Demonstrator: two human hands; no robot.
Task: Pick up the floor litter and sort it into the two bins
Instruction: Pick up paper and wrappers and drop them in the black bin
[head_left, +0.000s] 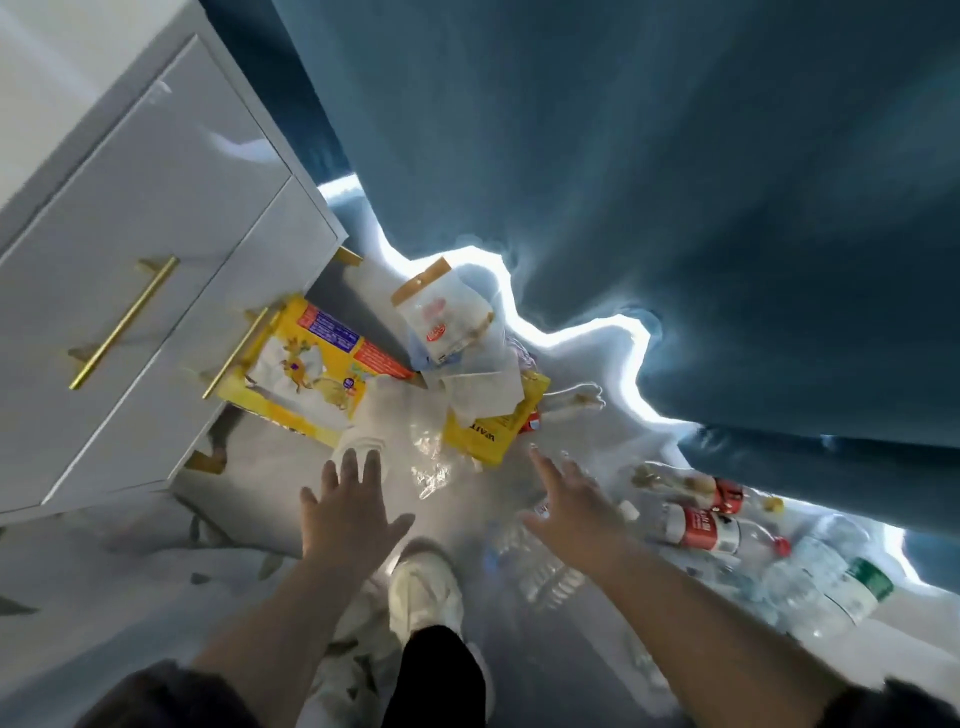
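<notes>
Head view, looking down on a pale floor (244, 488) strewn with litter at the foot of a blue curtain (675, 182). The left hand (345, 525) is palm down with fingers straight and spread, holding nothing. Its fingertips overlap the ribbed end of a white cup (371, 421) in this view, though contact cannot be told. The right hand (576, 512) is likewise flat and spread wide, holding nothing. It reaches over the floor between a crumpled clear wrapper (431, 467) and a group of bottles. Litter, from left to right: a flattened yellow carton (306, 364) lies against the base of a white cabinet (156, 234) fitted with gold handles (124, 322). A clear bag (441, 317) with a tan header rests on a heap of tissue (483, 389), which lies on a second yellow pack (488, 439). A clear bottle (540, 571) lies on its side just beside the right forearm. A red-label bottle (706, 530) with a red cap lies to the right of that hand, and a cola bottle (724, 493) lies behind it near the curtain hem. A green-cap bottle (857, 587) lies at the far right, also on its side. All litter is on the floor. A pale shoe (426, 597) stands between the two forearms, below the hands. Bright light shows along the curtain hem.
</notes>
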